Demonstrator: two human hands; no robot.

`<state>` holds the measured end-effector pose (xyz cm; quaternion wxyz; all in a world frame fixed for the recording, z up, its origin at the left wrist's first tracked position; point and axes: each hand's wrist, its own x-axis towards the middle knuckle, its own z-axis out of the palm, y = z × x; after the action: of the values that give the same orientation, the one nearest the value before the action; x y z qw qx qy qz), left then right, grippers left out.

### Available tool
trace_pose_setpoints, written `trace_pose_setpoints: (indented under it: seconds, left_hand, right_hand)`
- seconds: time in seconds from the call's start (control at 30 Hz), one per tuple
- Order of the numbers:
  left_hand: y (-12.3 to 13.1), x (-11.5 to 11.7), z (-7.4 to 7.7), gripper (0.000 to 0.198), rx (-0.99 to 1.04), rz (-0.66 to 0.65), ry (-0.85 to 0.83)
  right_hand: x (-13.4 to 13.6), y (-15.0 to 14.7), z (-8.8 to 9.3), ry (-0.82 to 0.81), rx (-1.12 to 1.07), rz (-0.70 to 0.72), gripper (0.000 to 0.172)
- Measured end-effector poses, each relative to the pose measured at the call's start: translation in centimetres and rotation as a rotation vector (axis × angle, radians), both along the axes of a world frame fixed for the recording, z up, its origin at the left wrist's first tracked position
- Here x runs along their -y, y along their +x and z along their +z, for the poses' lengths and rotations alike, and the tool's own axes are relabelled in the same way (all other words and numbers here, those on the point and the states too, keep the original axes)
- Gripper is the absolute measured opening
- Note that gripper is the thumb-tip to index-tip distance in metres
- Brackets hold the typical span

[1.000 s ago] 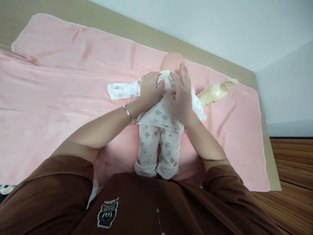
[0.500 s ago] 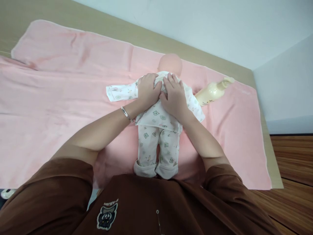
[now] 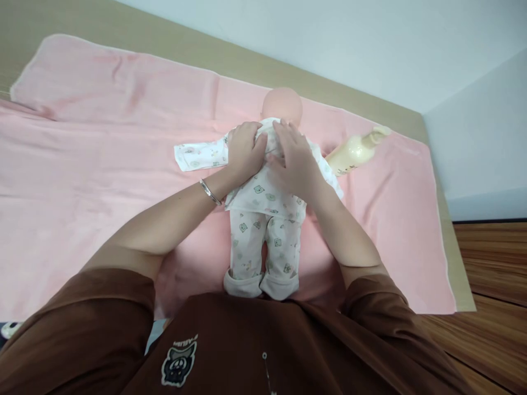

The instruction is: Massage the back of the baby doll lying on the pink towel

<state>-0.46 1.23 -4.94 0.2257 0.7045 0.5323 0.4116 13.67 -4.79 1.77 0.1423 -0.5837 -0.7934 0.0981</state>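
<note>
On the right part of the pink cloth (image 3: 399, 214), a cream bottle (image 3: 353, 152), with pump (image 3: 381, 131) toward the upper right and small dark letters (image 3: 345, 170) on its side; upright or lying, not possible to tell. In the cloth, several creases, and at far left a fold. Under it, a pale tabletop (image 3: 197, 41), visible as a strip along the back. Behind, a white wall (image 3: 349, 49) with a corner at right. Lower right, a brown wooden floor (image 3: 494, 269). Lower left, a small white round thing (image 3: 9, 329), partly hidden.
</note>
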Motion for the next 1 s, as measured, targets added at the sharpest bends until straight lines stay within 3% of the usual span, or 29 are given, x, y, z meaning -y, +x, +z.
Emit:
trace_pose_setpoints:
  seconds: [0.13,0.33,0.57,0.7,0.8,0.87,0.93,1.0]
  left_hand:
    - [0.1,0.2,0.5,0.025,-0.058,0.055,-0.054]
    - [0.1,0.0,0.1,0.025,-0.062,0.056,-0.043]
    - [-0.1,-0.2,0.4,0.026,-0.076,0.062,-0.053]
    - [0.2,1.4,1.7,0.035,-0.201,0.021,0.045]
    - [1.2,5.2,2.9,0.042,-0.216,-0.173,0.188]
    - [2.1,8.5,3.7,0.041,-0.226,-0.420,0.196]
    - [3.0,11.1,4.6,0.039,-0.228,-0.655,0.145]
    - [3.8,12.4,5.8,0.040,-0.156,-0.777,0.002]
  right_hand:
    - [-0.1,-0.3,0.2,0.064,0.055,-0.091,0.069]
    - [-0.4,-1.0,-0.7,-0.045,0.141,0.005,0.062]
    - [1.1,1.3,3.6,-0.161,0.123,0.114,0.062]
    - [0.7,4.9,5.9,0.033,-0.026,0.026,0.056]
    - [0.1,7.7,7.1,0.176,-0.094,-0.100,0.054]
    - [0.0,9.4,7.8,0.246,-0.146,-0.169,0.052]
    - [0.1,11.0,8.5,0.323,-0.211,-0.232,0.049]
    - [0.3,12.4,9.1,0.378,-0.286,-0.275,0.046]
